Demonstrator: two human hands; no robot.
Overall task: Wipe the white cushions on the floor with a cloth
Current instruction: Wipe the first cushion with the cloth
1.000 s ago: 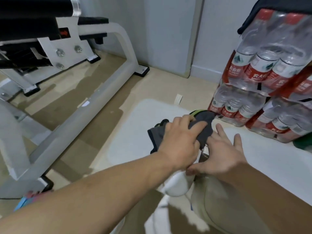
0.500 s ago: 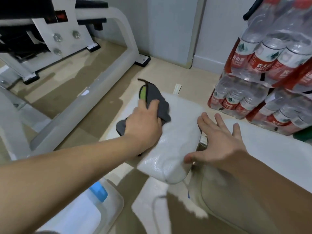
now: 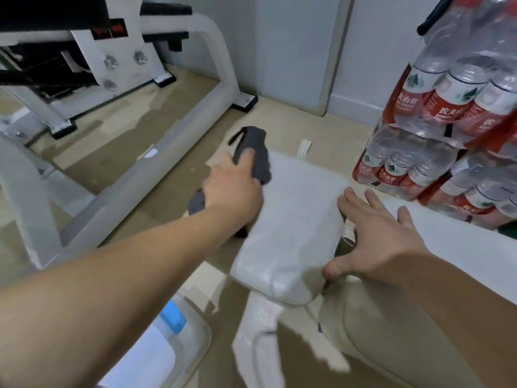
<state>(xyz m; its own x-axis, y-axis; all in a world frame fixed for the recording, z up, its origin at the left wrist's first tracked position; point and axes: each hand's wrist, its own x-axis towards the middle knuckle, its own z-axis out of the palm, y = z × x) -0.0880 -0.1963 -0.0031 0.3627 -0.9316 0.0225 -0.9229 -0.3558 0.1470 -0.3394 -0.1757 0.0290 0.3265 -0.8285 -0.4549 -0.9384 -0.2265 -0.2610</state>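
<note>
A white cushion lies on the floor in the middle of the view. A second white cushion lies to its right, partly behind my right forearm. My left hand grips a dark grey cloth at the left far edge of the middle cushion; part of the cloth hangs out behind the hand. My right hand rests with spread fingers at the right edge of that cushion, over the gap between the two cushions.
A white metal exercise bench frame fills the left and back. Shrink-wrapped packs of water bottles are stacked at the right. A clear plastic box with a blue latch sits near my left forearm. My knee is at the bottom right.
My left hand has carried the cloth from the right side of the cushion, beside my right hand, across to its left far edge. My right hand has stayed at the cushion's right edge.
</note>
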